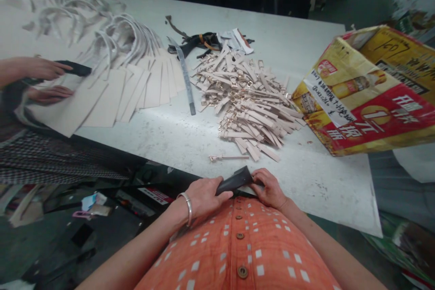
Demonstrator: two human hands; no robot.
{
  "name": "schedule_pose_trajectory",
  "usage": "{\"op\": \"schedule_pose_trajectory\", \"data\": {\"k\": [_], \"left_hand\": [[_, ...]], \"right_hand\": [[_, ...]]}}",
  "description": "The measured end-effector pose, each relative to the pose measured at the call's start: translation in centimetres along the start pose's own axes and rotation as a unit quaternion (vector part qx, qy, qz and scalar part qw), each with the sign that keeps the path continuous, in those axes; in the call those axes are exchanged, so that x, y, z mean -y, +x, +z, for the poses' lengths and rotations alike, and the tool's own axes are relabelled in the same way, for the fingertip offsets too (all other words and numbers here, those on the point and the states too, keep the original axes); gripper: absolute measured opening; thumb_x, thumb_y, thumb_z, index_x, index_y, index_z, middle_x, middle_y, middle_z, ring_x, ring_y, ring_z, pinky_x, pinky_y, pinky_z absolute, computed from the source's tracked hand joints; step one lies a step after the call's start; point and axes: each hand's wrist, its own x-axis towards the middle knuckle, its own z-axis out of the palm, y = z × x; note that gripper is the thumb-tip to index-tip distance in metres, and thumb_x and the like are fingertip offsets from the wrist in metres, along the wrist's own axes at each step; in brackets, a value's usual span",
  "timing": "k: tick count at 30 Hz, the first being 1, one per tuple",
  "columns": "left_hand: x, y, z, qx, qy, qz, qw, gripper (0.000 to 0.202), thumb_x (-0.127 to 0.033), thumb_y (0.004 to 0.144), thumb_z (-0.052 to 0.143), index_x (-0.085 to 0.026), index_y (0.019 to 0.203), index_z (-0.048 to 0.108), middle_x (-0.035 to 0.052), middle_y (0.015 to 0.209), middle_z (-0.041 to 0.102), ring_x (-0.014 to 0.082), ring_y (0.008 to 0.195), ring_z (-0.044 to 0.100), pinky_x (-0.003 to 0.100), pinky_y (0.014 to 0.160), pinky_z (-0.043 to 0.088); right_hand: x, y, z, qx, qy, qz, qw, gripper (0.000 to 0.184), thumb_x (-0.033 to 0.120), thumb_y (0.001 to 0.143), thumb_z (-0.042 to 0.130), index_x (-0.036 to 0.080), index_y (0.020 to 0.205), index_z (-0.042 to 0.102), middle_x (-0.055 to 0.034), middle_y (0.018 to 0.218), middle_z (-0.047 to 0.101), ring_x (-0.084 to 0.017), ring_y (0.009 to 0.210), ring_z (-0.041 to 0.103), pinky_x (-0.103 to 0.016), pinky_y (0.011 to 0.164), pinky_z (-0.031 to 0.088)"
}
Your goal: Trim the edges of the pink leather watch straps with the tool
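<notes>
My left hand [204,197], a silver bangle on its wrist, and my right hand [270,188] are both closed on a dark folded piece of material [236,180] at the near edge of the white table [170,138], close against my orange shirt. One loose beige strap with a gold buckle [228,158] lies just beyond my hands. Farther out sits a heap of several beige buckled straps [249,102].
A red and yellow cardboard box [369,95] lies tilted at the right. Beige cut panels [125,88] with handle loops are fanned out at the left, where another person's hands [42,79] work with a dark tool. A grey strip [186,77] and dark scraps lie mid-table.
</notes>
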Motion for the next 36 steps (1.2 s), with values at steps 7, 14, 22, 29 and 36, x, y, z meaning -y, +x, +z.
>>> {"op": "schedule_pose_trajectory", "data": {"k": [7,14,22,29,36], "left_hand": [[2.4,-1.9,-0.1,-0.015,-0.021,-0.023,0.999,0.053,-0.064,0.082,0.026,-0.023,0.098,0.055,0.0071,0.084,0.067,0.0247,0.08,0.063,0.031,0.066,0.044],[2.0,-3.5,-0.2,-0.01,-0.006,-0.019,1.0,0.05,-0.063,0.082,0.027,-0.024,0.098,0.055,0.0062,0.081,0.067,0.0253,0.078,0.064,0.031,0.063,0.043],[0.8,-3.0,0.0,-0.016,0.041,-0.004,0.999,0.052,-0.063,0.082,0.025,-0.024,0.099,0.054,0.0071,0.079,0.067,0.027,0.074,0.064,0.034,0.061,0.044],[-1.0,-1.0,1.0,-0.016,0.049,0.007,0.999,0.051,-0.061,0.081,0.028,-0.022,0.102,0.054,0.01,0.084,0.068,0.0299,0.081,0.064,0.037,0.066,0.046],[0.1,-1.3,1.1,-0.03,0.012,-0.029,0.999,0.052,-0.063,0.082,0.027,-0.023,0.1,0.055,0.0086,0.084,0.067,0.0268,0.081,0.064,0.034,0.068,0.045]], "right_hand": [[0.2,0.2,-0.1,0.015,-0.036,-0.016,0.999,0.007,0.025,0.084,0.052,0.02,0.087,0.056,-0.007,0.087,0.06,-0.019,0.084,0.052,-0.033,0.075,0.043],[0.4,0.1,-0.6,0.045,-0.15,0.006,0.988,0.018,0.027,0.089,0.045,0.019,0.094,0.06,-0.0067,0.085,0.062,-0.019,0.082,0.052,-0.033,0.076,0.04],[0.5,0.7,-0.7,0.073,-0.17,0.062,0.981,0.024,0.028,0.091,0.04,0.021,0.091,0.063,-0.0036,0.079,0.058,-0.014,0.076,0.054,-0.024,0.068,0.039],[-0.8,0.6,-0.4,0.019,-0.124,0.059,0.99,0.02,0.024,0.089,0.042,0.02,0.089,0.062,-0.0045,0.078,0.057,-0.015,0.075,0.054,-0.025,0.069,0.042],[-1.1,0.4,-0.5,0.017,-0.12,0.048,0.991,0.022,0.026,0.09,0.041,0.02,0.089,0.062,-0.0045,0.077,0.057,-0.015,0.072,0.055,-0.025,0.067,0.042]]}}
